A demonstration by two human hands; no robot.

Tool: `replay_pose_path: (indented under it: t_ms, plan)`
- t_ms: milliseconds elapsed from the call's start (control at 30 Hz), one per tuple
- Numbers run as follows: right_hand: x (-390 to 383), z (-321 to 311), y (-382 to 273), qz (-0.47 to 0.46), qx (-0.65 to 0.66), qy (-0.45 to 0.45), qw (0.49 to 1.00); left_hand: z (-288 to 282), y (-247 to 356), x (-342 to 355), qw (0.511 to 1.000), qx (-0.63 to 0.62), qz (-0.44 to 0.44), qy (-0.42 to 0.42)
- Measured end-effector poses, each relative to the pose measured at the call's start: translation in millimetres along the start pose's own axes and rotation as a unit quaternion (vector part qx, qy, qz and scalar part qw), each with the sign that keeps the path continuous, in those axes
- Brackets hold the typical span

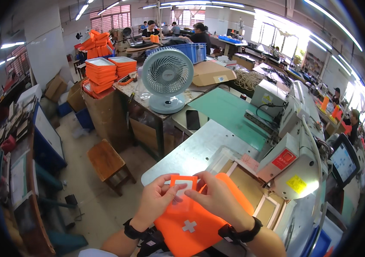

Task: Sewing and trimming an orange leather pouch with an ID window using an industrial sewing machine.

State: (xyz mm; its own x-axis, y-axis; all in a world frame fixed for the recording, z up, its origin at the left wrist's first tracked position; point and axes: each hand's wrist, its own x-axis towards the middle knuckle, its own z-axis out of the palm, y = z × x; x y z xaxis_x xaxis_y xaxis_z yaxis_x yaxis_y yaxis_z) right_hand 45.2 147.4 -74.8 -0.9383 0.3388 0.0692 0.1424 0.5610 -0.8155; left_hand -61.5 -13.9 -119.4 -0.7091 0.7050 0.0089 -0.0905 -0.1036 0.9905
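My left hand pinches the left edge of a small orange rectangular piece, its thumb lying across a white or clear window in the piece. Gripping the piece's right edge is my right hand, thumb and fingertips closed. Below the piece hangs a see-through strip. Under both hands lies a larger orange fabric panel with a pale cross on it, close to my body. Another orange part shows behind my right hand; whether it belongs to the same panel, I cannot tell.
A metal worktop extends ahead, with a large sewing machine and a framed template at right. Beyond are a phone, a fan and stacked orange pieces. A wooden stool stands left.
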Motion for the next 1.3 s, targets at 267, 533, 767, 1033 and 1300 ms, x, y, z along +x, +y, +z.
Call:
replay_pose_path:
  t_ms: [267, 533, 767, 1033, 1300]
  plan:
    - [12.0, 5.9, 6.4, -0.087, -0.070, 0.084, 0.990, 2.1, 6.3, -0.7, 0.995, 0.081, 0.058, 0.020]
    - [7.5, -12.2, -8.8, -0.018, -0.072, -0.068, 0.995, -52.0, -6.6, 16.0, 0.983, 0.005, 0.064, 0.174]
    - [-12.7, 22.4, -39.3, -0.156, 0.060, -0.170, 0.971, -46.2, -3.6, 17.0, 0.988, -0.038, 0.056, 0.138]
    - [33.5, 14.2, -18.8, 0.021, 0.077, 0.002, 0.997, -17.9, 10.2, -0.3, 0.994, 0.026, 0.057, 0.095]
    - [37.8, 12.5, -8.8, -0.224, -0.091, 0.049, 0.969, -12.1, 15.2, -1.6, 0.998, 0.065, 0.001, 0.014]
